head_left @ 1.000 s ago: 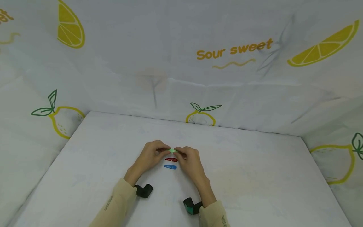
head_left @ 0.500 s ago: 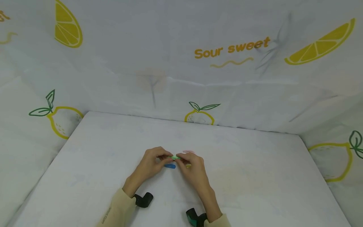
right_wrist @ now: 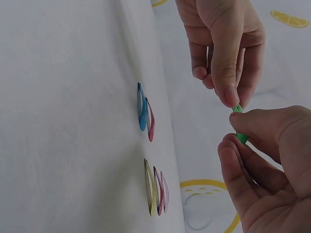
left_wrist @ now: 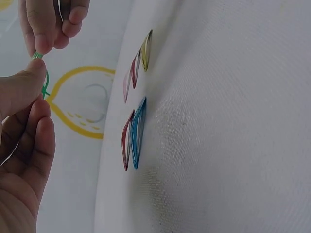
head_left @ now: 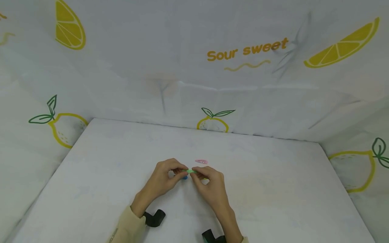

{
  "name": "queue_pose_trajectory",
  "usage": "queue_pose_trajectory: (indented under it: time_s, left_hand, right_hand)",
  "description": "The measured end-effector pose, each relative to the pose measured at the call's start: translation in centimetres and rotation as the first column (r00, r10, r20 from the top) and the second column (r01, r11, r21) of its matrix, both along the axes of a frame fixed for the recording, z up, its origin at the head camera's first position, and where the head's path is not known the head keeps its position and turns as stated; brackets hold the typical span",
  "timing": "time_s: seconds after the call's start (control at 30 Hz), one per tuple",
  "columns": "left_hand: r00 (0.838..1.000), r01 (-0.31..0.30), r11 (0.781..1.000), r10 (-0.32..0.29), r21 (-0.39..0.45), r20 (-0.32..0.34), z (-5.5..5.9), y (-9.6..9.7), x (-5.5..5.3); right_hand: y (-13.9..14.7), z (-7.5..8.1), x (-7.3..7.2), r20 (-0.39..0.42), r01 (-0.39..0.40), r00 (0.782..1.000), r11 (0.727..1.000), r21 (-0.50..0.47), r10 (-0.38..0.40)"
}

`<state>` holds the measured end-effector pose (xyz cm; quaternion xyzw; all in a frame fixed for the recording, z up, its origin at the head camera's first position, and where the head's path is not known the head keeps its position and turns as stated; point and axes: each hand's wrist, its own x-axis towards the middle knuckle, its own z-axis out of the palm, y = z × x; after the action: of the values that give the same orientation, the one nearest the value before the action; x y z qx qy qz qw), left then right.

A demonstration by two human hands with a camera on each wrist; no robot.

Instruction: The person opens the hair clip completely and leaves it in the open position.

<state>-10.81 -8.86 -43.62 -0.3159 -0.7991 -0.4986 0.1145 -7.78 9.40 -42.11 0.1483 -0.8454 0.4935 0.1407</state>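
A green snap hair clip (head_left: 189,171) is pinched from both sides, raised above the white table. My left hand (head_left: 165,175) holds one end between thumb and fingers. The other end is in the pinch of my right hand (head_left: 209,184). Fingertips cover much of the clip; its green surface (right_wrist: 241,138) shows between them in the right wrist view. Below lie a blue clip (left_wrist: 138,136) and a red clip (left_wrist: 126,141) side by side. Another group holds a yellow clip (right_wrist: 150,189), a dark pink-red clip (right_wrist: 159,191) and a pale pink clip (right_wrist: 165,192).
The white tabletop (head_left: 273,189) stretches out around the hands. At its far edge rises a white cloth wall (head_left: 136,67) printed with lemons and lettering. Black wrist devices (head_left: 155,218) sit below both wrists.
Both hands have risen off the table and come slightly closer to me and to the right, with the green hair clip still pinched. The pink clip has come into view behind them.
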Motion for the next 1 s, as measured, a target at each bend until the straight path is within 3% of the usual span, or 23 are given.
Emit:
queue_pose_trajectory:
  time_s: [0.57, 1.0]
  left_hand:
    - [1.0, -0.005, 0.999, 0.005, 0.039, -0.015, -0.1, 0.4, 0.6]
    - [0.997, -0.023, 0.999, 0.026, 0.035, -0.075, -0.4, 0.5, 1.2]
  right_hand:
    - [0.5, -0.3, 0.5, -0.028, -0.012, 1.0, 0.999, -0.045, 0.011]
    - [0.7, -0.6, 0.7, -0.045, -0.036, 0.998, 0.999, -0.032, 0.035]
